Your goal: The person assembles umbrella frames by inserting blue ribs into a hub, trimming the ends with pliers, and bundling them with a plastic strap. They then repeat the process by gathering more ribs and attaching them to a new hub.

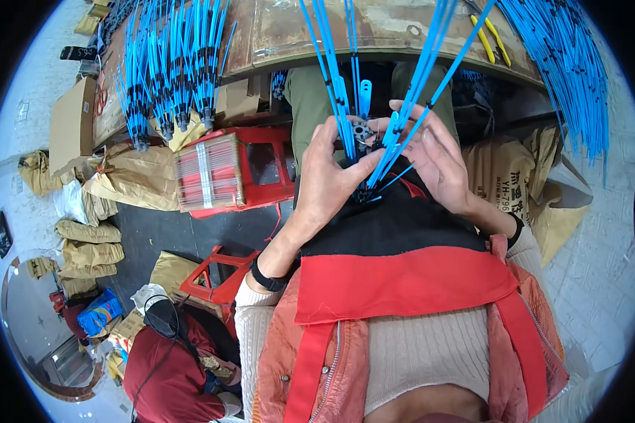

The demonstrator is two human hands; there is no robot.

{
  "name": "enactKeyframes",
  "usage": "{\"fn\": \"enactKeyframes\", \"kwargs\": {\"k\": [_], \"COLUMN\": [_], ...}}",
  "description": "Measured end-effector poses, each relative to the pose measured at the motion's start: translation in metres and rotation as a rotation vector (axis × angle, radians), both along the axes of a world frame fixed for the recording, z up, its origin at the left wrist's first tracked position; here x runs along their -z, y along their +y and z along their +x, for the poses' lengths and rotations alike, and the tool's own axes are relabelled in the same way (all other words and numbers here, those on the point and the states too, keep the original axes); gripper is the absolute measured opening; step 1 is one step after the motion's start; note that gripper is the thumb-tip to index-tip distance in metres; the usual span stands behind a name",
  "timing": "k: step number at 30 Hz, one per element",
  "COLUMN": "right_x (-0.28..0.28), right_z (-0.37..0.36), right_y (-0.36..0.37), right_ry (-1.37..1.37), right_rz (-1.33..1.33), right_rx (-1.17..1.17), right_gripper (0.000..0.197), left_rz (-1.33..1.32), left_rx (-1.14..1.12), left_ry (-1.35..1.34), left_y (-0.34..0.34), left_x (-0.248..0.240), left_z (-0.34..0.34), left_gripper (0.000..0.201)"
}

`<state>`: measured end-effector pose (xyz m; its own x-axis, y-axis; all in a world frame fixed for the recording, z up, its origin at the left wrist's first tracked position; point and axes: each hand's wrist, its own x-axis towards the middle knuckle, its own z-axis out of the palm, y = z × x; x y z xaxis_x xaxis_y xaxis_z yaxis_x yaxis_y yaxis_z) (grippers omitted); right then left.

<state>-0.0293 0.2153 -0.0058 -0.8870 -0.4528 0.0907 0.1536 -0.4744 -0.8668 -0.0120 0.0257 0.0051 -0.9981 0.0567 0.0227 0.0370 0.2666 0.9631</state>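
Two bare hands meet at the black-jointed end of a fan of long, slim, bright-blue rods (389, 155). The left hand's (331, 169) fingers close around that end, thumb laid across the dark hub (363, 132); the right hand (444, 166) cups the other side, fingers half-curled just beside the rods, though I cannot tell whether they grip. The rods' long axis runs away from the body: the jointed end points down toward the lap, while the free lengths spread upward between and beyond the fingers, over the worn brown worktop (289, 42). Beneath the jointed end is a black-and-red cloth apron (402, 282). Farther out, black-banded blue rod bundles (169, 77) hang over the worktop's left edge, yellow-handled pliers (483, 39) lie right of centre, and a dense heap of blue rods (578, 84) spills over the right end.
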Motion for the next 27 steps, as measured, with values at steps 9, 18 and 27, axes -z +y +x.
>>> {"fn": "enactKeyframes", "kwargs": {"k": [9,18,27], "right_x": [0.033,0.051,0.036], "right_z": [-0.002,0.002,0.007], "right_y": [0.001,0.005,-0.011], "right_ry": [-0.336,0.008,-0.095], "right_rz": [-0.175,0.316,0.345], "right_rx": [0.017,-0.166,0.013], "right_gripper": [0.039,0.012,0.013], "left_rz": [0.111,0.013,-0.079], "left_rx": [0.023,0.168,0.115], "left_ry": [0.012,0.124,0.205], "left_y": [-0.004,-0.019,-0.017], "left_x": [0.012,-0.006,-0.012], "left_z": [0.004,0.006,0.002], "left_gripper": [0.033,0.023,0.017]}}
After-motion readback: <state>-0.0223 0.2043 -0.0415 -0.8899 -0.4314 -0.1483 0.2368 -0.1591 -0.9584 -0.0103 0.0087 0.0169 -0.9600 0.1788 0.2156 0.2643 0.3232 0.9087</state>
